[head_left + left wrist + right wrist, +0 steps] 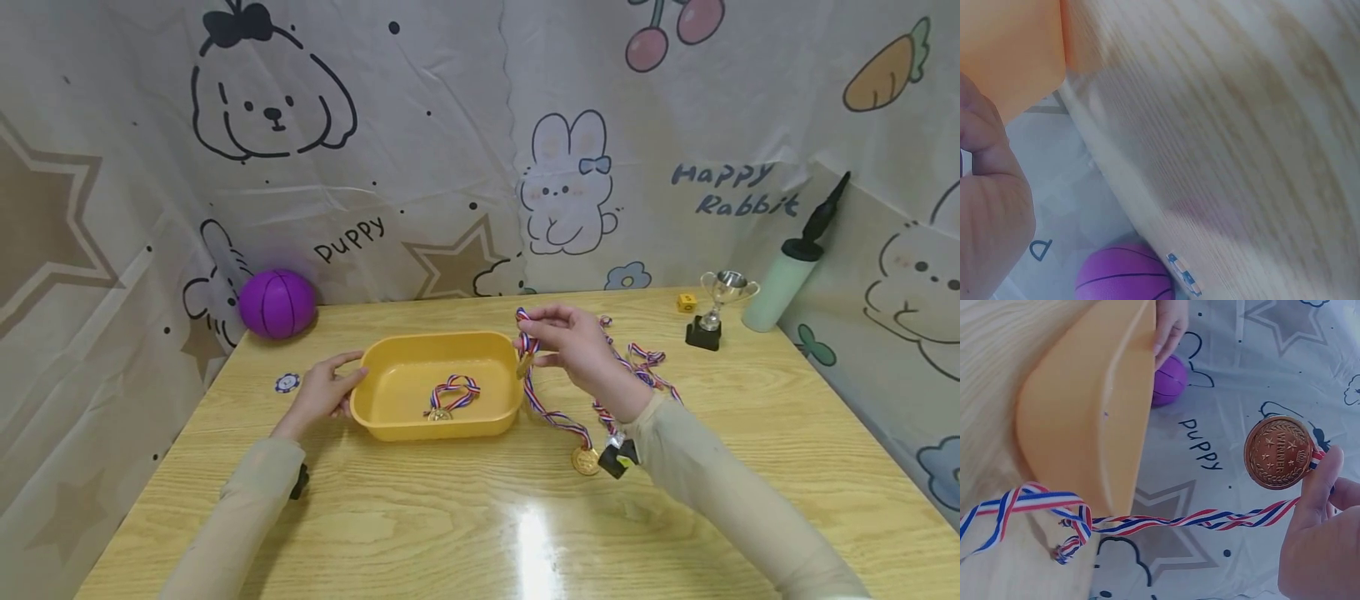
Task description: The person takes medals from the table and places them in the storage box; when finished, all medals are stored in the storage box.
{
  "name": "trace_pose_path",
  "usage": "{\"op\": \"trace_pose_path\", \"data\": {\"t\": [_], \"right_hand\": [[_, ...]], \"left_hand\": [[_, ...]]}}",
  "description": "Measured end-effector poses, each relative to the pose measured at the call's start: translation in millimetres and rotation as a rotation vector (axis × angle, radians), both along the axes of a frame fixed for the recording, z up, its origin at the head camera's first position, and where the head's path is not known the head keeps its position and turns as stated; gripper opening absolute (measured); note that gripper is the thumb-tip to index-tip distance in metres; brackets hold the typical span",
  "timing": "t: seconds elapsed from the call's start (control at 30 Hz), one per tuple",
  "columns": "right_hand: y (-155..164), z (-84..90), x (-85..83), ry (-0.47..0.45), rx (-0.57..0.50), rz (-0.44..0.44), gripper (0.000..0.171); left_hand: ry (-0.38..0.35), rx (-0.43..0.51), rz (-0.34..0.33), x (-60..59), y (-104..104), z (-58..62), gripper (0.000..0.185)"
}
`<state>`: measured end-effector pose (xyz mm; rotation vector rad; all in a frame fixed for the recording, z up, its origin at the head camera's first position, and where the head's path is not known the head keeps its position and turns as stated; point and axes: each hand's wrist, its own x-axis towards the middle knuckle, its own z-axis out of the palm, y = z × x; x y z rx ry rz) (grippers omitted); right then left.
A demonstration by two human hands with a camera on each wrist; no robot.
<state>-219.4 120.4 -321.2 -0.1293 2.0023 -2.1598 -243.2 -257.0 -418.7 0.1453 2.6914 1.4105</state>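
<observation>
My left hand (pixel 322 390) grips the left end of a yellow plastic basin (pixel 438 429), thumb at the rim. A medal with a striped ribbon (pixel 453 398) lies inside the basin. Beside the basin's right end, my right hand (pixel 576 346) pinches the red, white and blue ribbon of a bronze-coloured medal (pixel 1279 452) marked WINNER. This medal hangs close to the fingers, above the table. A striped ribbon (pixel 551 412) trails down to a gold medal (pixel 586 461) on the table. Past my right wrist lie more striped ribbons (pixel 647 362), partly hidden by the arm.
A purple ball (pixel 277 304) sits at the back left, with a blue-and-white chip (pixel 287 382) in front of it. At the back right stand a small trophy cup (pixel 722 304), a yellow die (pixel 686 302) and a green hand pump (pixel 787 279). Printed cloth hangs behind the table.
</observation>
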Motion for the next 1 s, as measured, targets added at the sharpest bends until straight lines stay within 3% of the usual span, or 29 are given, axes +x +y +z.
{"op": "trace_pose_path", "data": {"t": [0.3,0.67,1.0], "right_hand": [[-6,15.9,-4.4,0.050,-0.060,-0.025,0.009],[-11,24.9,-9.4,0.047,-0.086,-0.069,0.010],[-32,27.9,-13.8,0.071,-0.101,-0.028,0.009]], "left_hand": [[-0.004,0.006,0.014,0.2,1,0.6,0.053],[0.000,-0.001,0.004,-0.1,1,0.1,0.053],[0.006,0.007,0.009,0.7,1,0.9,0.052]]}}
